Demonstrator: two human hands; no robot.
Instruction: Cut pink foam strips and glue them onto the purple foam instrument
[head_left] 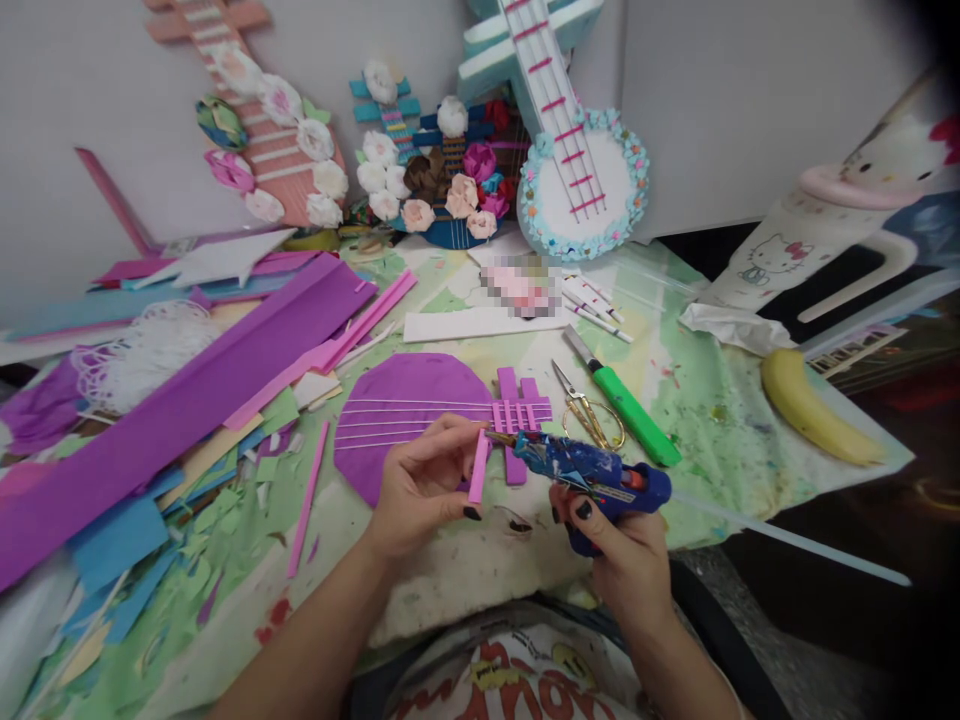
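Note:
Between the fingertips of my left hand [416, 490] is a short pink strip [478, 468], held roughly upright. My right hand [626, 555] grips a blue hot glue gun [581, 468], its nozzle at the strip's upper end; a long clear glue stick [787, 540] juts from its back. Just behind my left hand lies a flat purple paper guitar [412, 385] with white strings and a short pegged neck, partly hidden by my fingers. Gold-handled scissors [589, 410] and a green utility knife [637, 415] rest beyond the glue gun.
Purple crepe paper [225, 390] and many scraps cover the left side, with a loose pink strip [307, 500] nearer me. Finished flowered guitars [450, 180] lean on the wall. At right are a banana [817, 410] and a white tumbler [784, 240].

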